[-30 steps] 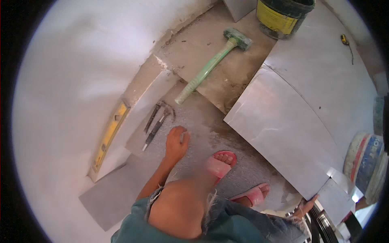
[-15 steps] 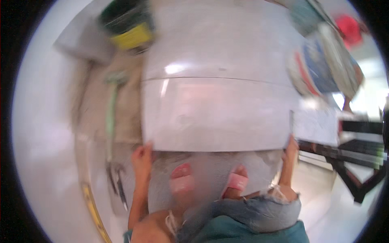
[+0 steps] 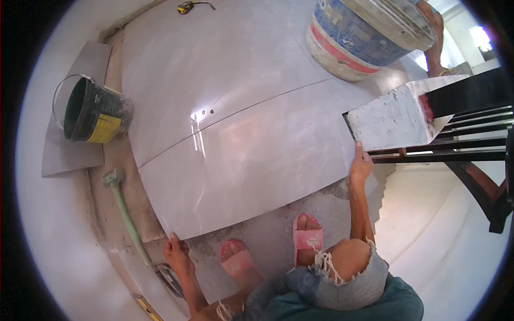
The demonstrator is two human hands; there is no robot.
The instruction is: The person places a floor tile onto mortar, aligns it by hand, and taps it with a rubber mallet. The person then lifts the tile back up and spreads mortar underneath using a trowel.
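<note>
A large glossy grey floor tile lies in front of my knees, its straight seam meeting another tile behind it. My left hand is closed on the near left corner of the front tile, thumb at the edge. My right hand grips that tile's right end, fingertips beside a white plastered post. Near my left hand, a green-handled mallet and a dark metal tool lie on the rough floor. The part of each hand under the tile's edge is hidden.
A dark bucket and loose tile are at left, a yellow level below. A tape measure and large white-blue bucket sit on the back tile. Dark railing edges stairs at right. Another person's leg is behind.
The view has swung round to face the tiles squarely. My left hand has moved from over the rough floor onto the tile's left corner. My right hand remains at its right end.
</note>
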